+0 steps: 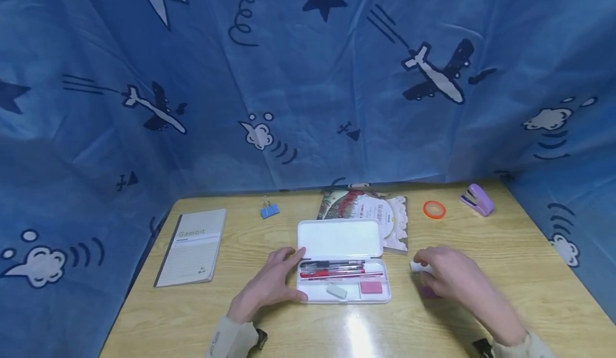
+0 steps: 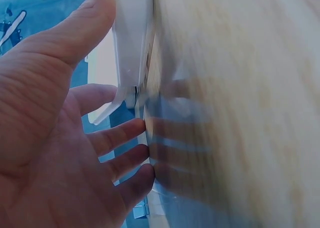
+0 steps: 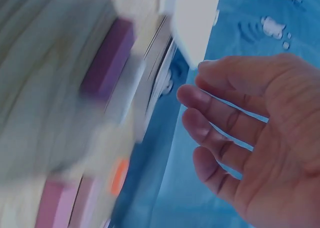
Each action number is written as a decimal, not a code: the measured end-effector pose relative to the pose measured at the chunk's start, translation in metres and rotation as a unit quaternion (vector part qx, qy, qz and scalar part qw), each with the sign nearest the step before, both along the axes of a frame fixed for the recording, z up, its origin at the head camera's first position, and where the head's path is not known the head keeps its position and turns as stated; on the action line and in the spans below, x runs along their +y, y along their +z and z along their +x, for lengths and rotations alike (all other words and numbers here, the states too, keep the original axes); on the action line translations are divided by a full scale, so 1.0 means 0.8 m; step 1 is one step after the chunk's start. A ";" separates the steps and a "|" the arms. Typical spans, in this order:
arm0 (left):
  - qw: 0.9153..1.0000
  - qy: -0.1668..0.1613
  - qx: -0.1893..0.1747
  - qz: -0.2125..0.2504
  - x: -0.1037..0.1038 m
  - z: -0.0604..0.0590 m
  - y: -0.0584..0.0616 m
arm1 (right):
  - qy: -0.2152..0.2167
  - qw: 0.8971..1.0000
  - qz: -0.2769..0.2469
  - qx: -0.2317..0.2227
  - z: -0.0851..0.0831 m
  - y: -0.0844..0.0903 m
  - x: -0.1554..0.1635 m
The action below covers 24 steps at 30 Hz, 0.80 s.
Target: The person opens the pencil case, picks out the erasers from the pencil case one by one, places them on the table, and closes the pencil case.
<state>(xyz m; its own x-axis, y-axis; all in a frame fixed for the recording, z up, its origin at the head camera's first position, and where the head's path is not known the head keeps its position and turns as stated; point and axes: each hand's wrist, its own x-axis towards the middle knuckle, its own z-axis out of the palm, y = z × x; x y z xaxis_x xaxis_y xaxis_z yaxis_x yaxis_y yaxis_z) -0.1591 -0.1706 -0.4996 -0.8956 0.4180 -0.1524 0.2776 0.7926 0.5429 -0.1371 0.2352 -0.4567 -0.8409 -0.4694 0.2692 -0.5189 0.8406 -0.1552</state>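
Observation:
A white pencil case [image 1: 343,294] lies open at the table's middle, lid [image 1: 339,238] tipped back. Its tray holds pens [image 1: 332,270], a grey eraser [image 1: 336,291] and a pink eraser [image 1: 371,287]. My left hand [image 1: 276,282] rests against the case's left side, fingers straight on the table and thumb on the white case edge [image 2: 131,37]. My right hand [image 1: 449,276] hovers right of the case with relaxed fingers [image 3: 215,133], over a small white and purple object [image 1: 417,266]. That object [image 3: 107,62] lies blurred on the table, not gripped.
A Gambit notebook [image 1: 192,246] lies at the left and a blue binder clip [image 1: 269,210] behind it. A printed booklet [image 1: 380,211] sits behind the case. An orange tape ring [image 1: 434,209] and a purple stapler [image 1: 477,199] are at the back right. Blue patterned cloth walls the table.

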 end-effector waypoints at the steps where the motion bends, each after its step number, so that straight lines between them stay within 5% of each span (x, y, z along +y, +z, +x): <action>1: 1.000 0.001 -0.001 -0.001 0.000 0.000 0.000 | 0.007 1.000 -0.002 0.007 -0.001 0.000 -0.009; 13: 1.000 0.013 -0.004 -0.001 -0.004 0.002 0.000 | 0.094 0.995 -0.010 0.005 -0.003 -0.008 -0.126; 24: 1.000 0.009 -0.002 -0.008 -0.001 0.001 0.001 | 0.068 0.997 0.023 -0.019 0.003 -0.023 -0.185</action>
